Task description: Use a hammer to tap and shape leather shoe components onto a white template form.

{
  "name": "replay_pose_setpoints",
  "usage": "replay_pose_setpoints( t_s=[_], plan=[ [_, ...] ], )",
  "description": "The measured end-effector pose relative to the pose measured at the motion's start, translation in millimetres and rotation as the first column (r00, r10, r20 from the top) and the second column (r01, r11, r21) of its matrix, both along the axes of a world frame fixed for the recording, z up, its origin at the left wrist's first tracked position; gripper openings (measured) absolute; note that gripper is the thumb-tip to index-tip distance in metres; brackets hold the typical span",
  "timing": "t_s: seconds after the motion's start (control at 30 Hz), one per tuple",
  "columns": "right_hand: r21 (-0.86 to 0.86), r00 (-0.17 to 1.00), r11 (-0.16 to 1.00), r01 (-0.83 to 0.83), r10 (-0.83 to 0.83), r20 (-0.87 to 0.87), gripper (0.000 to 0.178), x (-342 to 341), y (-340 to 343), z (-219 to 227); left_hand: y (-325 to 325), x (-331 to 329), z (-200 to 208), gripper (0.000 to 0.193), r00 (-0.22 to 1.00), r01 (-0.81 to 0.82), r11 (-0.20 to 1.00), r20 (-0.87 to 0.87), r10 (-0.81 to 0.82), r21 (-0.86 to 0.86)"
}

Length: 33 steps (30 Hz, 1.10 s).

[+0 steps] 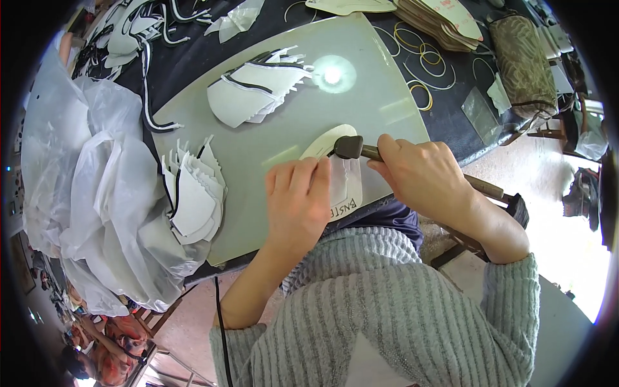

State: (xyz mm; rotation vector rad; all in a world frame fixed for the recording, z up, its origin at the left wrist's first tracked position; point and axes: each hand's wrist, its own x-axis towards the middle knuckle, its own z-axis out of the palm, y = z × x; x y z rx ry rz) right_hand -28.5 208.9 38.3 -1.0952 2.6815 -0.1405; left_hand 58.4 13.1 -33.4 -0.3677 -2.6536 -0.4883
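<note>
My right hand [422, 169] is closed around the handle of a hammer [349, 147]. Its dark head rests on or just above the edge of a white cut piece [339, 179], right beside my left fingertips. My left hand [298, 197] has its fingers bent and pressed together on that piece, holding its left edge. Beneath the piece lies a cream card template [353, 206] with dark handwriting, its rounded end pointing away from me. Both lie near the front edge of a pale, smooth board [271, 145]. My left hand hides part of the piece and template.
Stacked white cut pieces with black trim [248, 97] lie farther back; another stack [193, 193] sits left. Clear plastic bags [106, 193] bulge beside the board. Coiled strips [425, 58], brown card templates [445, 22] and a patterned roll [523, 64] lie back right. Someone in orange [116, 348] is lower left.
</note>
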Motion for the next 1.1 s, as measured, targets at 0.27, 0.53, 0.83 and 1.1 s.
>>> replay_pose_setpoints(
  t_s=[0.27, 0.53, 0.83, 1.1],
  plan=[
    [0.025, 1.000, 1.000, 0.016, -0.016, 0.006, 0.030, -1, 1, -4, 1, 3, 6, 0.026, 0.999, -0.022, 0.998, 0.046, 0.019, 0.054],
    [-0.085, 1.000, 0.996, 0.015, -0.016, -0.011, 0.031, 8, -7, -11, 3, 2, 3, 0.024, 0.999, -0.034, 0.999, 0.030, 0.033, 0.031],
    [-0.073, 0.998, 0.997, 0.039, -0.042, -0.039, 0.034, 10, -6, -15, 3, 4, 5, 0.022, 0.996, -0.079, 0.985, 0.059, 0.071, 0.156],
    [-0.097, 0.997, 0.993, 0.069, -0.067, 0.025, 0.029, 9, -6, -14, 1, 15, 1, 0.026, 0.995, -0.102, 0.991, 0.002, 0.102, 0.090]
  ],
)
